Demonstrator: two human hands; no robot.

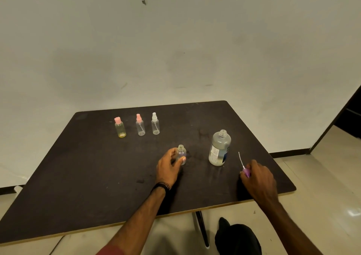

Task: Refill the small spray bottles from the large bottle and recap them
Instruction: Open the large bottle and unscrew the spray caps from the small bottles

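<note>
My left hand [169,167] grips a small clear bottle [181,153] that stands uncapped on the dark table [97,172]. My right hand [257,178] holds a purple spray cap [246,171], its thin white tube pointing up and away. The large clear bottle [219,148] with a white and blue label stands open between my hands, close to the right one. Three small capped bottles line the far side: one with yellowish liquid and a pink cap [120,127], one with a pink sprayer [140,125], one with a white sprayer [155,124].
A pale wall rises behind the table. The table's right edge [273,157] lies close to my right hand, with tiled floor beyond. A table leg [202,229] and a dark foot [236,237] show below the near edge.
</note>
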